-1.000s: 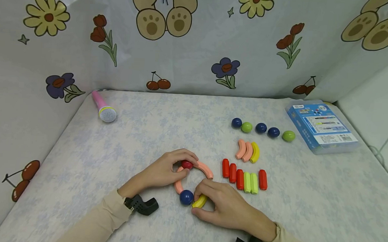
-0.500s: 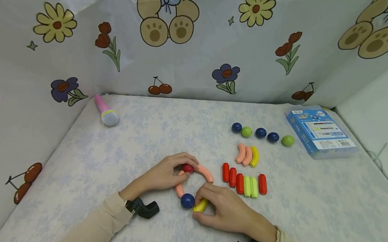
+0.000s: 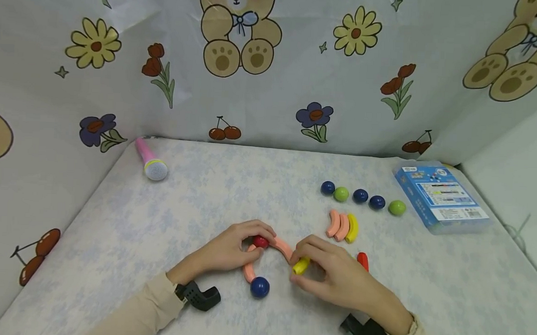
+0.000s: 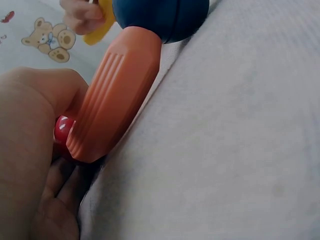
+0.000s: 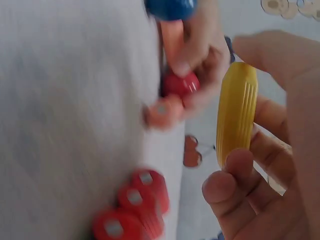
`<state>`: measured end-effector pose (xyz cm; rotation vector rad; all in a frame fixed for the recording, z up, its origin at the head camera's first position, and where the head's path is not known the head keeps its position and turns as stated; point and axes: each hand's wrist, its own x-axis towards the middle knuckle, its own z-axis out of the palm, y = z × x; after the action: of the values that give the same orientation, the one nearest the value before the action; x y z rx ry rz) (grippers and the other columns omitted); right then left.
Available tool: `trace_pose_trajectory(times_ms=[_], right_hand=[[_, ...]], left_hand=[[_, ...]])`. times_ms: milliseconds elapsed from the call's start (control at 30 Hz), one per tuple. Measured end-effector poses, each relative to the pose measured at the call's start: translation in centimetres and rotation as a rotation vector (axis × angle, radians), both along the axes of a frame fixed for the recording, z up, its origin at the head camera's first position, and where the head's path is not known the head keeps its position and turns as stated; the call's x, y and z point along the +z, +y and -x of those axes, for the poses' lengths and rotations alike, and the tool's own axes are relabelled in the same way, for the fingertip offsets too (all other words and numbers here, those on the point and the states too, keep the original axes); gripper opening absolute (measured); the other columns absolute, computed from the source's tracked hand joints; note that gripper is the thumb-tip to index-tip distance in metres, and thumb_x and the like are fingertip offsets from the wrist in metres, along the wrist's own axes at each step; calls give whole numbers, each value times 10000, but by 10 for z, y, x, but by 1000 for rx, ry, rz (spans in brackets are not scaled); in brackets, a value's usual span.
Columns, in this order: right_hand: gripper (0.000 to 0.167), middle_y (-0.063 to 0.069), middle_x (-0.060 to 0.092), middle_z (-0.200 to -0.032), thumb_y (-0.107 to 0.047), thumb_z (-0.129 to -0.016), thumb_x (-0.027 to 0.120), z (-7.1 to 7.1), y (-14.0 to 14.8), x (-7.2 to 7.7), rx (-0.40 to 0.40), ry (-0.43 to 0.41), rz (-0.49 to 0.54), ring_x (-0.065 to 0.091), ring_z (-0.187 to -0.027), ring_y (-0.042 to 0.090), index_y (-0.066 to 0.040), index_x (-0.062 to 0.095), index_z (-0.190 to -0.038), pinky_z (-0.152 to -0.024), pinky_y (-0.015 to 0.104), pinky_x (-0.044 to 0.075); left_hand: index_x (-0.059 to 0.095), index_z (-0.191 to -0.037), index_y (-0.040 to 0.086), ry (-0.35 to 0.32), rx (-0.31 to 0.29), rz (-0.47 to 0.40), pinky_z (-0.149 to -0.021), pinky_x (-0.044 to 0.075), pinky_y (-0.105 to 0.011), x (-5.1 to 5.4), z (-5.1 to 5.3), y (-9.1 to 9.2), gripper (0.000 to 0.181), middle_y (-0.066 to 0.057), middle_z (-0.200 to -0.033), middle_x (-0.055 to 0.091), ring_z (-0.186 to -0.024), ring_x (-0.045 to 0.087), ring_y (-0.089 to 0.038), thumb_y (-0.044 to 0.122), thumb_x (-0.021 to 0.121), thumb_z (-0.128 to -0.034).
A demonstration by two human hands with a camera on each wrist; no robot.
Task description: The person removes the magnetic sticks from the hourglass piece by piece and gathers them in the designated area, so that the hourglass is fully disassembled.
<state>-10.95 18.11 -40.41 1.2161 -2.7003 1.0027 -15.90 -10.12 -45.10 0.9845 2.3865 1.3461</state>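
My left hand [image 3: 233, 250] holds a red ball [image 3: 260, 241] between thumb and fingers. Two curved pink rods join at that ball: one [image 3: 249, 267] runs down to a dark blue ball [image 3: 259, 287], the other [image 3: 283, 248] extends right. In my right hand [image 3: 338, 275], a short curved yellow rod [image 3: 301, 265] is pinched between thumb and fingertips, near the right pink rod's free end. The right wrist view has the yellow rod [image 5: 236, 112] raised off the table, apart from the red ball [image 5: 181, 85]. In the left wrist view the pink rod [image 4: 117, 95] touches the blue ball [image 4: 160, 17].
Blue and green balls [image 3: 360, 195] form a row at the back right. Below them lie two pink rods and a yellow rod [image 3: 352, 228]. A red rod [image 3: 363, 261] shows behind my right hand. A blue box [image 3: 443, 195] and a pink microphone [image 3: 150, 160] stand farther off.
My right hand has taken the yellow rod away from the blue ball, up and to the right, now covering most of the straight rods. The left hand keeps its hold. The head view has tilted up.
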Motion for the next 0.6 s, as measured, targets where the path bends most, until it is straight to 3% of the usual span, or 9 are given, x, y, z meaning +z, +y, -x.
trace_pose_trajectory(times_ms=[67, 267, 600], right_hand=[[213, -150, 613, -1082, -261, -899, 824, 7, 10, 4, -37, 47, -20, 581, -909, 36, -243, 680, -1055, -769, 230, 550], [208, -60, 633, -1079, -160, -867, 843, 28, 44, 11, -175, 101, -71, 540, -760, 33, -181, 725, -1037, -611, 197, 519], [178, 64, 655, -1136, -206, -933, 778, 52, 102, 17, -391, -26, -270, 576, -835, 109, -134, 754, -1094, -725, 265, 570]], left_hand=[[686, -1229, 320, 2, 4, 2, -1064, 485, -369, 0, 0, 1, 336, 161, -1340, 603, -1294, 552, -86, 105, 658, -972], [692, -1219, 310, 0, 11, -3, -1066, 483, -361, 1, -1, 1, 331, 162, -1333, 607, -1300, 549, -87, 96, 663, -967], [689, -1228, 311, -13, 6, -18, -1069, 480, -351, 4, -3, 2, 339, 152, -1331, 610, -1289, 557, -95, 90, 655, -973]])
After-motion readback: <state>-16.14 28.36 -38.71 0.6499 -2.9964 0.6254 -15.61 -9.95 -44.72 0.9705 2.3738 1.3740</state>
